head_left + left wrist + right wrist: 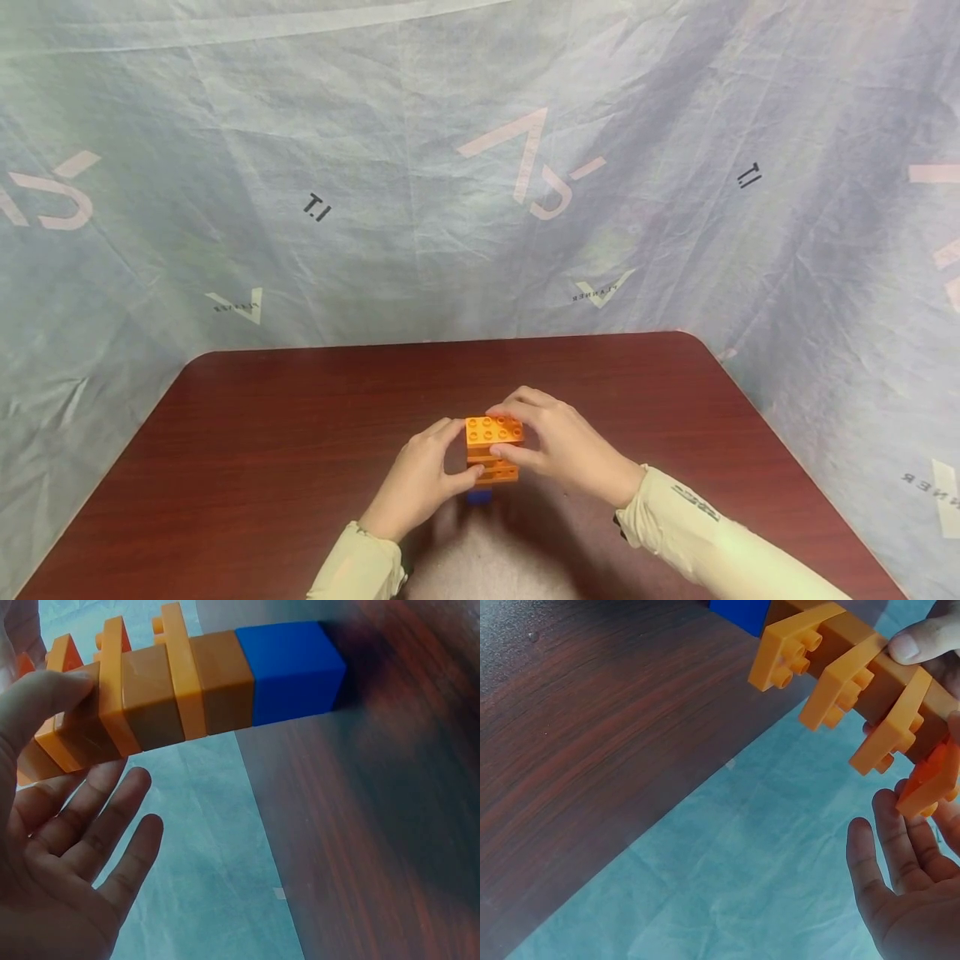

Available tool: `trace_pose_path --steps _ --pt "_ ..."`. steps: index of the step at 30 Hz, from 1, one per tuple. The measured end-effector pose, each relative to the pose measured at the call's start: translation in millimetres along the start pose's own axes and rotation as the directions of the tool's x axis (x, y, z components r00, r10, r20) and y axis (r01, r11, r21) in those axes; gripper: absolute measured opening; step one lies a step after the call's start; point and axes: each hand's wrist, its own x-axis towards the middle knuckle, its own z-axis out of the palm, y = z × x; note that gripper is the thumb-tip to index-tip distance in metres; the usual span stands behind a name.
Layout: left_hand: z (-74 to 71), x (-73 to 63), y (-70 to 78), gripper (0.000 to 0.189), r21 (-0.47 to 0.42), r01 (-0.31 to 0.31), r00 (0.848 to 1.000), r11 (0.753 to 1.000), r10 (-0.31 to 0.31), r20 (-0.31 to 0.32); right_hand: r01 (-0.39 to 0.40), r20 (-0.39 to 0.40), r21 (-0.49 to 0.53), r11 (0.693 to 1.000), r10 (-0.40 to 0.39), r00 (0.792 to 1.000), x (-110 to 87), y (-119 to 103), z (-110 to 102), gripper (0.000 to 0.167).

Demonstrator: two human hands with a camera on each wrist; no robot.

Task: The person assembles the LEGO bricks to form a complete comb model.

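Note:
A tower of toy building bricks stands upright on the table, with a blue brick [296, 673] at its foot. Above that, darker orange bricks [152, 697] alternate with thin orange plates [841, 684] that jut out to one side with studs showing. My left hand [418, 473] grips the upper tower from the left, its thumb pressed on a brick and some fingers loose. From the right, my right hand [564, 442] pinches the studded top plate [486, 430] between thumb and fingers. My hands partly hide the upper layers.
The dark red wooden table [300, 408] has rounded far corners. Grey printed cloth [390, 250] hangs behind it and along both sides. A pale patch of light lies on the tabletop near the front, with arm shadows around it.

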Motion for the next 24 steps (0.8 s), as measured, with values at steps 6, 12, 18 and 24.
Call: trace_pose_path --steps 6,12,18,24 --pt "0.2 1.0 -0.1 0.053 -0.007 -0.004 1.000 1.000 0.004 0.005 0.001 -0.001 -0.009 1.000 -0.001 1.000 -0.2 1.4 0.1 0.036" --pt "0.6 0.5 -0.9 0.060 -0.022 0.014 1.000 1.000 -0.014 0.016 0.001 0.001 0.003 1.000 -0.001 1.000 -2.0 2.8 -0.5 0.040" --pt "-0.7 -3.9 -2.2 0.072 -0.070 0.066 0.998 0.995 -0.065 0.018 -0.028 -0.024 0.063 0.998 0.029 0.999 -3.2 4.8 -3.1 0.044" --pt "-9.6 -6.2 -3.2 0.072 0.019 0.059 0.998 0.998 -0.060 0.022 -0.114 -0.119 0.143 0.983 0.131 0.984 -4.7 8.3 -9.2 0.032"
